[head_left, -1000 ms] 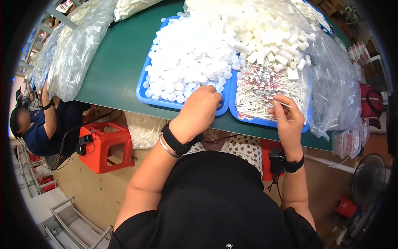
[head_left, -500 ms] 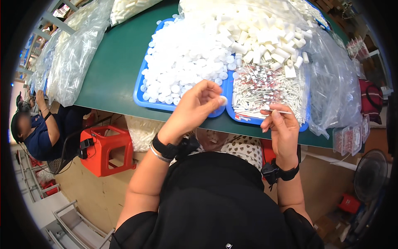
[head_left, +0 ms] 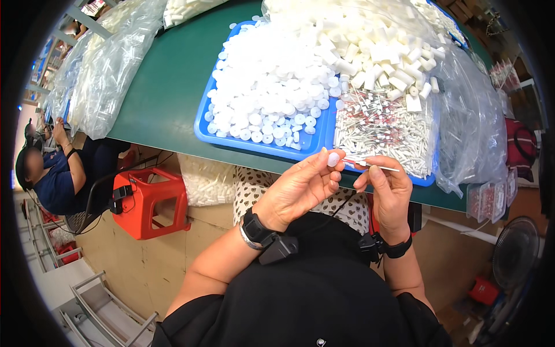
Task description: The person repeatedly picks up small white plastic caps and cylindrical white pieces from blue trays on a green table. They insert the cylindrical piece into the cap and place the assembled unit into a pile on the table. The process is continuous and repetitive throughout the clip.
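Note:
Between the thumb and fingers of my left hand [head_left: 298, 191] is a small white round disc [head_left: 333, 159]. My right hand [head_left: 389, 188] pinches a thin white stick [head_left: 386, 168] with a reddish section at its left end. That end points at the disc and lies against or very near it; I cannot tell whether they are joined. Both hands are just in front of the trays. Many similar discs [head_left: 254, 119] are heaped in the left blue tray [head_left: 203, 124]. Similar sticks, some with red parts, lie in a pile [head_left: 381, 130] in the right blue tray [head_left: 426, 180].
White cylinders [head_left: 399, 75] spill from a clear plastic bag [head_left: 468, 115] behind the sticks. The green table [head_left: 156, 87] carries another filled clear bag [head_left: 118, 63] at left. A person [head_left: 58, 179] sits beyond a red stool [head_left: 150, 202]. A fan [head_left: 514, 251] stands at right.
My left hand has come away from the disc tray, moving right and nearer with a disc. My right hand has lowered slightly with the stick, and the two pieces are now together or nearly so.

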`<state>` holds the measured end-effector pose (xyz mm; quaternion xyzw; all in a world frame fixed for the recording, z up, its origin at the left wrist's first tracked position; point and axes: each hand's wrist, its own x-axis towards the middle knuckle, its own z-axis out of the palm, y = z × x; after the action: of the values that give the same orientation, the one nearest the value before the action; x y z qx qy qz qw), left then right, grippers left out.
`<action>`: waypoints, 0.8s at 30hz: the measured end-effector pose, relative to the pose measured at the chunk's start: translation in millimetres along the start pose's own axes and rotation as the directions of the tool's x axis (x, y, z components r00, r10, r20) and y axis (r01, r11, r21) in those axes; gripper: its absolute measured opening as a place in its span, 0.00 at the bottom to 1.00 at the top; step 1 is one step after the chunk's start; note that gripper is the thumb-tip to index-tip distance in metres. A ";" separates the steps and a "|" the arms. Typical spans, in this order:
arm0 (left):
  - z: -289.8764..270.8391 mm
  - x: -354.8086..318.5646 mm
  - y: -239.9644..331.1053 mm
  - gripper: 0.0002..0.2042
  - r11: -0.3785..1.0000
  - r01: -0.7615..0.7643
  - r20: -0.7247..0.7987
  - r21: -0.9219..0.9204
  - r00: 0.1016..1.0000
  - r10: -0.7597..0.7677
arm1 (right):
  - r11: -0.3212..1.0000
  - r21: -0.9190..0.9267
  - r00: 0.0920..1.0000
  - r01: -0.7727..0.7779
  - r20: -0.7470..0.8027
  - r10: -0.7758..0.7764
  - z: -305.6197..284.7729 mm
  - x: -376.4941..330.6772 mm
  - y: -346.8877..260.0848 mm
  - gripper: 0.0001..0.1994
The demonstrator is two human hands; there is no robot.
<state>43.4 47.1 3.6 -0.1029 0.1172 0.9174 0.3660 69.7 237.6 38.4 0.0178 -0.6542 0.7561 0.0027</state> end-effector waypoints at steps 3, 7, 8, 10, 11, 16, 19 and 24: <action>-2.5 1.1 -1.5 0.18 1.000 0.007 0.017 -0.024 1.000 -0.007 | 0.999 -0.033 1.000 0.020 0.008 -0.020 -0.9 -1.6 1.1 0.09; -2.7 2.2 -4.0 0.19 1.000 0.012 -0.018 -0.009 1.000 -0.013 | 0.996 -0.068 0.998 0.059 0.024 -0.057 -2.7 -4.7 2.9 0.09; -1.4 2.0 -4.1 0.19 1.000 0.013 -0.015 -0.014 1.000 -0.013 | 0.995 -0.075 0.998 0.069 0.016 -0.068 -2.6 -4.9 2.8 0.09; -0.9 2.2 -4.5 0.19 1.000 0.019 -0.013 -0.025 1.000 -0.020 | 0.992 -0.089 0.996 0.088 0.002 -0.089 -2.5 -4.6 2.3 0.09; -1.2 2.5 -4.7 0.19 0.999 0.024 -0.014 -0.032 1.000 -0.024 | 0.992 -0.091 0.996 0.090 0.001 -0.091 -3.0 -4.4 3.0 0.09; -3.9 4.9 -5.9 0.19 0.995 0.023 -0.024 -0.100 0.999 -0.025 | 0.987 -0.127 0.995 0.099 0.024 -0.097 -3.7 -5.4 3.9 0.08; -3.3 5.2 -5.3 0.18 0.990 0.011 -0.020 -0.141 1.000 -0.014 | 0.975 -0.176 0.989 0.133 0.090 -0.119 -4.4 -6.3 6.5 0.08; -5.6 7.0 -4.5 0.18 0.988 -0.017 -0.002 -0.156 1.000 0.016 | 0.966 -0.226 0.990 0.130 0.091 -0.112 -5.2 -5.1 2.2 0.07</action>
<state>42.1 53.3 -4.3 -0.1304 0.0462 0.9268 0.3492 74.6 242.5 35.3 0.0864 -0.7350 0.6720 0.0256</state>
